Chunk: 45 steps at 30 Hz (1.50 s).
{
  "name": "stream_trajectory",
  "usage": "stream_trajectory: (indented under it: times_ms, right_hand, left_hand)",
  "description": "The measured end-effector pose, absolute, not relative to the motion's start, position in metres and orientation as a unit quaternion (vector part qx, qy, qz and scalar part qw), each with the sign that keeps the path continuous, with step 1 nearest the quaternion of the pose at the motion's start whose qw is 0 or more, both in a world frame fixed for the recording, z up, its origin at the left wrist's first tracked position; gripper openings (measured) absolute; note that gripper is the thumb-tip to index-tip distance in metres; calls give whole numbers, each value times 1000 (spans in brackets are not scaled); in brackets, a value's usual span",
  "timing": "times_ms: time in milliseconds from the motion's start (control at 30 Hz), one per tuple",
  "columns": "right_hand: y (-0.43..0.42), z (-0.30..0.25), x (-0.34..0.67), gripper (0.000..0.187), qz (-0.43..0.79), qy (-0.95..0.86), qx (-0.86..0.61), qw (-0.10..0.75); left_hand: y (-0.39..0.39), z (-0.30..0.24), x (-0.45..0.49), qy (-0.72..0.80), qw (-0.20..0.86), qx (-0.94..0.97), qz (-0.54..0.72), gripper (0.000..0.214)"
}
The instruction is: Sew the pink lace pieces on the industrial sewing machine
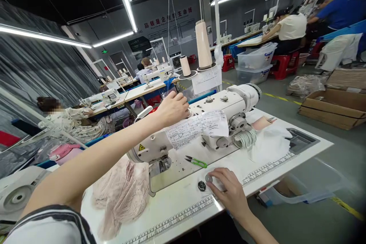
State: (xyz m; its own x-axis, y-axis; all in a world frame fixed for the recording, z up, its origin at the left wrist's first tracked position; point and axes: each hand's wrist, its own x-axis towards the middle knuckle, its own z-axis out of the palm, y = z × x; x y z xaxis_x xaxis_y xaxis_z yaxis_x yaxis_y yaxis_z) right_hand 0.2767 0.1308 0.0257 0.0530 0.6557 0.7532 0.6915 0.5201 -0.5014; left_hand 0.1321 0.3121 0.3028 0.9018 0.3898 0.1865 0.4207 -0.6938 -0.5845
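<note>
My left hand (pixel 174 108) reaches over the top of the white sewing machine (pixel 154 143), its fingers curled down. What they hold, if anything, is hidden behind the machine head. Low over the table, my right hand (pixel 230 190) pinches a small metal bobbin (pixel 209 178) between thumb and fingertips. A dark bobbin case (pixel 201 186) lies just left of that bobbin. Green-handled thread snips (pixel 196 161) rest on the machine bed behind them. Handwritten paper (pixel 197 127) hangs across the machine's front.
Pale pink lace fabric (pixel 122 198) lies left of the needle. Coiled cord (pixel 244 138) and white cloth (pixel 270 145) sit at the right. Thread cones (pixel 203 44) stand behind the machine. A measuring tape (pixel 177 221) runs along the front edge. Other people work at machines beyond.
</note>
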Motion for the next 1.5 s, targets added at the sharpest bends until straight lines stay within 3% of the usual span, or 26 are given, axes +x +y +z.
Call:
stream_trajectory:
  times_ms: [267,467,600,667,767,867,1000,1067,1167,1200,1267,1500]
  right_hand:
    - [131,30,278,13,-12,-687,-497,530]
    - [131,30,280,11,2,-679,-508,531]
    - [132,30,280,13,25,-676,-512,529]
    - [133,30,279,14,41,-673,-510,534]
    - [129,36,280,10,67,-636,-516,570]
    - [125,69,297,9,34,-555,-541,631]
    - [135,166,333,32,-103,-588,-439,671]
    - [153,223,342,29,-91,-641,-426,632]
    - [199,285,333,10,-44,-764,-433,477]
    - [217,295,326,13,-2,-792,-438,426]
    - [251,304,313,21,64,-809,-465,354]
    - [295,304,293,33,155,-789,-545,240]
  left_hand:
    - [332,311,127,-115,346,-931,9,39]
    - [345,305,128,-81,271,-959,-27,34]
    - [329,361,129,-178,347,-920,-48,33]
    - [312,401,130,-233,418,-873,-91,43]
    - [277,421,130,-233,444,-864,-50,52]
    - [235,373,122,-226,300,-926,-36,40]
    - [192,281,105,-220,54,-971,-76,36]
    - [183,254,99,-226,-37,-967,-109,35]
    - [182,241,98,-227,-131,-951,-163,31]
    - [183,240,98,-227,-153,-945,-178,30]
    - [187,240,98,-227,-186,-935,-200,29]
    - [199,233,92,-229,-225,-919,-231,27]
